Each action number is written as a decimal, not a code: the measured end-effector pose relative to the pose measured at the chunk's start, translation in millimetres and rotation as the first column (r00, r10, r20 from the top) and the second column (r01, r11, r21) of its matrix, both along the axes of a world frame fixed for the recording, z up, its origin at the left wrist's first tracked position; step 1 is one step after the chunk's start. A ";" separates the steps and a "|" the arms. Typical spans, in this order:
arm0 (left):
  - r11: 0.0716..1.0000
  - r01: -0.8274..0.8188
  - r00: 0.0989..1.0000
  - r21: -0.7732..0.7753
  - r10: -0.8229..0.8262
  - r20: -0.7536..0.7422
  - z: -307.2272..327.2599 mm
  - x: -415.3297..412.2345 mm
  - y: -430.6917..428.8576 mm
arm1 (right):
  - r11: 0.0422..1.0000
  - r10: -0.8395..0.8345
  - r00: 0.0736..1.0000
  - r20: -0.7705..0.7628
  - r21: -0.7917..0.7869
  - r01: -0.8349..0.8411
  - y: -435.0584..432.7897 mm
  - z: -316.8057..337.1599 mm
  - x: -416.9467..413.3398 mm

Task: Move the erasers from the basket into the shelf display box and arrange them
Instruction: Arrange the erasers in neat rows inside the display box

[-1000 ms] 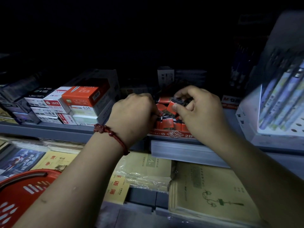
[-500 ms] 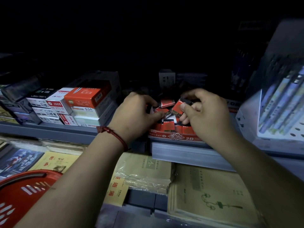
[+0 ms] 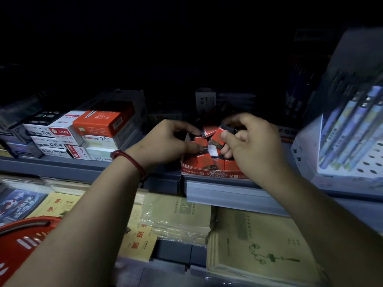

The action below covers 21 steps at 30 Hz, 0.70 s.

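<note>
A red display box [image 3: 215,174] marked 2B stands on the grey shelf, holding several red-sleeved erasers [image 3: 204,162]. My right hand [image 3: 250,141] pinches one red and black eraser [image 3: 217,138] tilted above the box. My left hand [image 3: 165,142], with a red cord at the wrist, pinches another eraser [image 3: 208,131] just left of it, over the box's left side. The red basket [image 3: 18,243] shows at the lower left; its contents are hidden.
Stacked pen-refill boxes [image 3: 83,135] fill the shelf to the left of the display box. A pen rack [image 3: 350,137] stands at the right. Below the shelf edge [image 3: 228,193] lie wrapped exercise books [image 3: 259,245] and yellow notebooks [image 3: 136,235].
Both hands have lifted slightly from inside the box. The right hand has raised its eraser and turned it, and the left thumb and fingers now pinch an eraser beside it.
</note>
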<state>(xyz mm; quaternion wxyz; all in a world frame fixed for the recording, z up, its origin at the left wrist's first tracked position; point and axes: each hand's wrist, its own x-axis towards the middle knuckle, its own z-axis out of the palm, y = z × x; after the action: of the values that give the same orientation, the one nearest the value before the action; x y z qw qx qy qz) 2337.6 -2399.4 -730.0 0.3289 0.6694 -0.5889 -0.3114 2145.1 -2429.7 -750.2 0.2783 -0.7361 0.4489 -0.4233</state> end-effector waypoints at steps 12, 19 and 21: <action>0.997 0.070 0.997 -0.019 -0.069 0.023 -3.1 6.4 4.2 | 1.000 -0.002 1.000 -0.005 -0.008 0.002 0.2 0.6 0.3; 0.995 0.087 0.994 -0.045 -0.089 -0.064 -3.6 5.6 0.9 | 1.000 -0.001 1.000 -0.010 -0.020 0.001 -0.4 0.2 0.0; 0.995 0.084 0.994 -0.050 -0.087 -0.072 -4.4 7.3 0.4 | 1.000 -0.003 1.000 -0.009 -0.022 0.002 -0.5 -0.5 0.3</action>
<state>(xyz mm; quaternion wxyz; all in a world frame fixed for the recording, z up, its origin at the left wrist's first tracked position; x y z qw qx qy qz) 2344.9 -2399.0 -734.4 0.3527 0.6235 -0.6116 -0.3358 2145.4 -2430.2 -750.7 0.2675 -0.7405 0.4464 -0.4253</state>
